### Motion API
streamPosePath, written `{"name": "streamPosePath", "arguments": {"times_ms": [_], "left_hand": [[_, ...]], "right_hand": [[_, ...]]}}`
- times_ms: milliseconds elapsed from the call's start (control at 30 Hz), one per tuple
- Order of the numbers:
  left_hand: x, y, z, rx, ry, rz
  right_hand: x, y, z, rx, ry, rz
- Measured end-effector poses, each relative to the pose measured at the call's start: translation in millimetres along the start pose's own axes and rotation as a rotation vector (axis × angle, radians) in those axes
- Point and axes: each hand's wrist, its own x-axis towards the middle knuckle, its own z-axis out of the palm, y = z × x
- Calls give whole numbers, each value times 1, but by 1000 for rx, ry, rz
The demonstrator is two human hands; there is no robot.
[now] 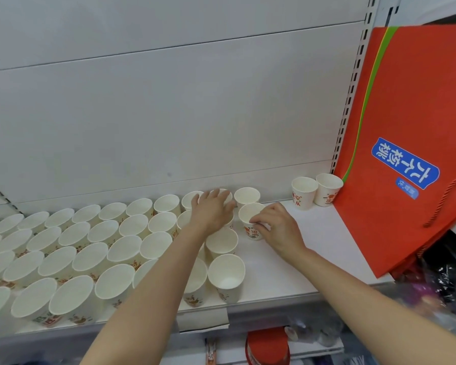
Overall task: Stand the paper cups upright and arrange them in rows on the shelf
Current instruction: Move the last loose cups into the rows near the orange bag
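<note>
Several white paper cups (pixel 95 248) with red print stand upright in rows on the white shelf (pixel 295 262), filling its left and middle. My left hand (pixel 212 210) lies flat, fingers straight, over the rims of cups at the back right end of the rows. My right hand (pixel 277 227) grips one upright cup (pixel 250 217) by its side, just right of the rows. Another cup (pixel 246 196) stands behind it at the back wall. Two more upright cups (pixel 304 192) stand apart at the back right.
A large red bag (pixel 395 122) with a blue label leans at the shelf's right end, beside the two far cups. Bare shelf lies between the rows and the bag. Below the front edge (pixel 274 299) are a red object and dark packaged goods.
</note>
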Motion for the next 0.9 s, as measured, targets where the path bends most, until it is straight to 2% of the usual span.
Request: {"name": "streamPosePath", "arguments": {"times_ms": [100,233,333,500,600,700,800,900], "left_hand": [[-9,17,-8,-124,151,189],[-17,29,-7,-140,139,356],[-16,27,-9,-165,162,355],[2,52,-20,-135,180,326],[30,91,-18,-65,202,322],[56,129,-2,55,144,365],[77,147,23,155,41,413],[87,148,39,257,36,463]], "right_hand": [[3,0,3,29,-24,14],[2,6,-7,36,-2,-33],[1,22,-31,-19,92,-39],[7,65,-68,-160,264,134],[7,82,-84,-227,278,210],[2,93,-95,-258,281,252],[-6,99,-100,-278,301,235],[-9,107,-102,-301,299,240]]}}
